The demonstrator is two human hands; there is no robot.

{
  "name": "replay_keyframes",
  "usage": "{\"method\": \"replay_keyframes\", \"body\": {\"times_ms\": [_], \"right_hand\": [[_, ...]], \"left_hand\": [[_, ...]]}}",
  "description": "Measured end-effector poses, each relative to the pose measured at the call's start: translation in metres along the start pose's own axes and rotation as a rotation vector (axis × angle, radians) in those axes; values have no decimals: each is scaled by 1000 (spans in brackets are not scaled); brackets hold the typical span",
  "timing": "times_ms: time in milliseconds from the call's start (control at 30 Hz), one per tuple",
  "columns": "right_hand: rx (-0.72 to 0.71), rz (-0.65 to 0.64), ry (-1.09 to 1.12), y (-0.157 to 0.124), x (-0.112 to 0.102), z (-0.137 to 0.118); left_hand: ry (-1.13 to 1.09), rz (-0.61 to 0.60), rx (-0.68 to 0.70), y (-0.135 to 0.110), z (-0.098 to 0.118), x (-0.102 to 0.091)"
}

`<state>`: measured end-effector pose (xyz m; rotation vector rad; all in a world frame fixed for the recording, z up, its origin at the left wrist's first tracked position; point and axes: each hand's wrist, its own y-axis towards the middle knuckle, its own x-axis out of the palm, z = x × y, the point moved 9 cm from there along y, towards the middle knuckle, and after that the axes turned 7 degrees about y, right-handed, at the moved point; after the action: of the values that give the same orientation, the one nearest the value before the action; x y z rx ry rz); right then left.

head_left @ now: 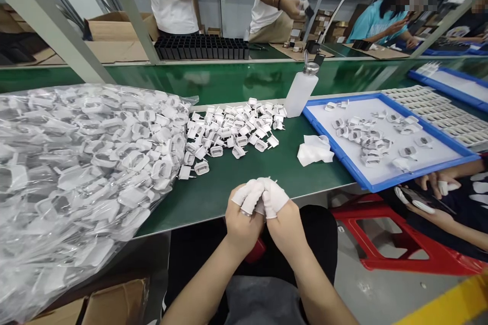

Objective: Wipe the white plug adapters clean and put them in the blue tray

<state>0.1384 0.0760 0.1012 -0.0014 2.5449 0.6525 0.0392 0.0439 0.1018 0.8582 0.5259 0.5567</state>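
Note:
My left hand (244, 213) and my right hand (280, 210) meet at the near edge of the green table (236, 172), both wearing white finger cots. Their fingers are pinched together around a small white plug part (263, 198), mostly hidden, with thin metal pins poking up. A pile of loose white plug parts (236, 129) lies on the table beyond my hands. A big clear plastic bag (76, 162) full of the same parts fills the left. A folded white cloth (314, 150) lies to the right of the pile.
A blue tray (381, 183) with several plug parts sits right, with a white squeeze bottle (301, 89) behind it. A neighbour's hands (434, 188) are at far right above a red stool (381, 233). Other people stand beyond the green conveyor (236, 78). A cardboard box (114, 304) sits below left.

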Motion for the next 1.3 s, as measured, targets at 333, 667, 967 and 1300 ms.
{"method": "replay_keyframes", "body": {"times_ms": [333, 667, 967, 1300], "right_hand": [[-300, 139, 174, -21, -11, 0], [-97, -102, 236, -17, 3, 3], [94, -244, 295, -12, 15, 5], [73, -31, 334, -7, 6, 4]], "left_hand": [[-1027, -537, -1167, -32, -35, 52], [-589, -537, -809, -10, -32, 31], [-114, -494, -430, 7, -32, 12], [31, -302, -88, 14, 0, 0]]}}
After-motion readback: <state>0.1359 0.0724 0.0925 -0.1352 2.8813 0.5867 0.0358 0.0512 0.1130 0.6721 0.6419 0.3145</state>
